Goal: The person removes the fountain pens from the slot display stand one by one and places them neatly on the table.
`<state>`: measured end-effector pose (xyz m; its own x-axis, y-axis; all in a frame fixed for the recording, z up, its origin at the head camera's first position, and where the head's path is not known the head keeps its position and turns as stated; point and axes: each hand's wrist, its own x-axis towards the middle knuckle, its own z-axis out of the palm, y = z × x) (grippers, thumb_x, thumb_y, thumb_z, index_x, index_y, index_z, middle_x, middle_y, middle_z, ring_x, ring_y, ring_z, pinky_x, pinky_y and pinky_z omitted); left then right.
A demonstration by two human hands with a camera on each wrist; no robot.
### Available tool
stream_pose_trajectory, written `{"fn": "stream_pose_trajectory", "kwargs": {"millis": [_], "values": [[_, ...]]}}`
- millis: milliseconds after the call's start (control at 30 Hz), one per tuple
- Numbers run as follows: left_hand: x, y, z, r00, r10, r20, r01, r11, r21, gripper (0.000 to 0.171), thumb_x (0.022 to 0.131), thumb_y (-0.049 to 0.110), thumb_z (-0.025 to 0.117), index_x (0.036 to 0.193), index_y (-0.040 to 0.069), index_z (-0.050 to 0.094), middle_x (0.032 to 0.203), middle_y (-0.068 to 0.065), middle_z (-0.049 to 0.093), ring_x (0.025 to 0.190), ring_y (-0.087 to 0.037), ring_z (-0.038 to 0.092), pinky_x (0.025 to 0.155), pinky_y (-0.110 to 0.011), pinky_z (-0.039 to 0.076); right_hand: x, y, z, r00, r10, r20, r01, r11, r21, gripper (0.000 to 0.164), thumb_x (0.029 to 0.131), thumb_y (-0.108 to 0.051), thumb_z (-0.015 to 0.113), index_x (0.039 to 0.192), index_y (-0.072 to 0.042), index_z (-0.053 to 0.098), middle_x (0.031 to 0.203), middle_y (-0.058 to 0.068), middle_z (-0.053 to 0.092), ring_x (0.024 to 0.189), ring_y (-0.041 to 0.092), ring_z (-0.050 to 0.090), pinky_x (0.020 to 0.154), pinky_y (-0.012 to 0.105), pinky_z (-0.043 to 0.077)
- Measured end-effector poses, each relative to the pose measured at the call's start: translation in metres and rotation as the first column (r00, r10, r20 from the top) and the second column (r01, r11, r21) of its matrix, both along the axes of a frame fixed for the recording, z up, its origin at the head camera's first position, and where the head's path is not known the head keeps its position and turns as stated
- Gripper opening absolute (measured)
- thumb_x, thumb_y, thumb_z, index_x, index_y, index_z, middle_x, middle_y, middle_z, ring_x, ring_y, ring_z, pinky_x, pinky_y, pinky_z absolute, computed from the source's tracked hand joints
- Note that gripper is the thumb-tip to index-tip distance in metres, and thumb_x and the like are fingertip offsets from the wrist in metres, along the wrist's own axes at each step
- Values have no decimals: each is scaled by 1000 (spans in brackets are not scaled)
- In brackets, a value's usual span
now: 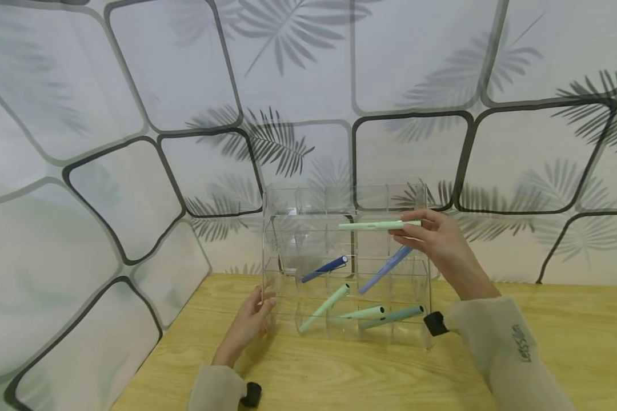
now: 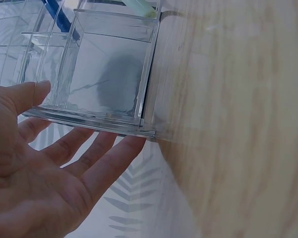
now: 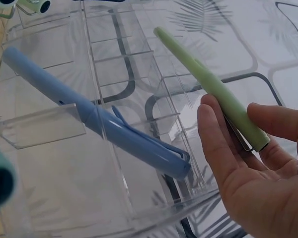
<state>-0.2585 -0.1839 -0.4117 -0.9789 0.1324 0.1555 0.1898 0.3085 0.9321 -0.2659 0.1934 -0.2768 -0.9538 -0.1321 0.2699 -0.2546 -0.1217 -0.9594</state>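
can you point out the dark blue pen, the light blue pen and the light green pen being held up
Dark blue pen (image 1: 323, 270): head view, middle of its body
Light blue pen (image 3: 95, 118): right wrist view, near mid-length
Held light green pen (image 3: 210, 84): right wrist view, middle of its body

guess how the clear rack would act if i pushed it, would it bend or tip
The rack would probably stay stiff, as its edges look straight. It may tip if pushed near the top, since it stands upright on the table, though the left hand at its side could steady it. The pens in it might slide, as several lie slanted.
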Motion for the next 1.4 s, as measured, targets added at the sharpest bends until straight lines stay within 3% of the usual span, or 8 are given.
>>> {"fn": "stream_pose_trajectory", "kwargs": {"millis": [67, 167, 300, 500, 733, 1067, 1400], "values": [[0, 0, 0, 1000, 0, 2, 0, 1000, 4, 51, 108, 11, 49, 156, 3, 33, 144, -31, 47, 100, -33, 59, 52, -22, 43, 1, 3, -1, 1000, 1, 2, -1, 1000, -15, 19, 103, -7, 61, 120, 0, 60, 113, 9, 61, 100, 13, 71, 94, 29, 52], [1, 0, 1, 1000, -1, -7, 1, 1000, 6, 51, 108, 11, 50, 156, 3, 33, 144, -32, 47, 110, -38, 59, 52, -23, 44, 3, 8, -2, 1000, 2, -2, -2, 1000, -31, 22, 103, -8, 61, 123, 1, 59, 112, 7, 63, 101, 13, 71, 94, 29, 52], [2, 0, 1, 1000, -3, -9, 3, 1000, 6, 51, 108, 11, 49, 156, 4, 34, 144, -32, 46, 115, -41, 57, 52, -23, 44, 6, 13, -5, 1000, 1, -23, -1, 999, -33, 18, 103, -8, 61, 120, -3, 62, 111, 7, 64, 100, 15, 71, 93, 28, 53], [1, 1, 2, 1000, -1, 7, 1, 1000, 0, 51, 109, 11, 48, 157, 6, 33, 145, -32, 46, 110, -39, 58, 51, -21, 43, 10, 17, -11, 999, 11, -46, -12, 999, -42, 13, 102, -5, 62, 112, -8, 69, 112, 7, 65, 100, 16, 72, 92, 29, 53], [1, 0, 1, 1000, -15, 7, 15, 1000, 8, 51, 108, 10, 48, 157, 4, 32, 145, -33, 44, 107, -37, 58, 51, -21, 43, 17, 21, -19, 994, 48, -98, -55, 996, -64, 15, 102, 0, 59, 110, -6, 70, 119, 7, 54, 99, 18, 72, 91, 31, 54], [0, 0, 0, 1000, -19, 19, 18, 1000, 18, 52, 108, 9, 48, 157, 5, 32, 146, -33, 43, 85, -27, 55, 49, -20, 41, 28, 26, -30, 994, 40, -104, -48, 997, -68, 18, 101, 2, 59, 109, -8, 72, 105, 5, 70, 96, 17, 72, 88, 30, 55], [0, 1, 0, 1000, 3, -16, -4, 1000, -4, 48, 108, 8, 49, 154, 1, 36, 142, -32, 48, 117, -44, 56, 53, -23, 45, 36, 37, -36, 989, 58, -133, -62, 998, -26, 16, 103, -2, 59, 115, -4, 69, 110, 6, 70, 101, 18, 71, 90, 32, 55]]}}
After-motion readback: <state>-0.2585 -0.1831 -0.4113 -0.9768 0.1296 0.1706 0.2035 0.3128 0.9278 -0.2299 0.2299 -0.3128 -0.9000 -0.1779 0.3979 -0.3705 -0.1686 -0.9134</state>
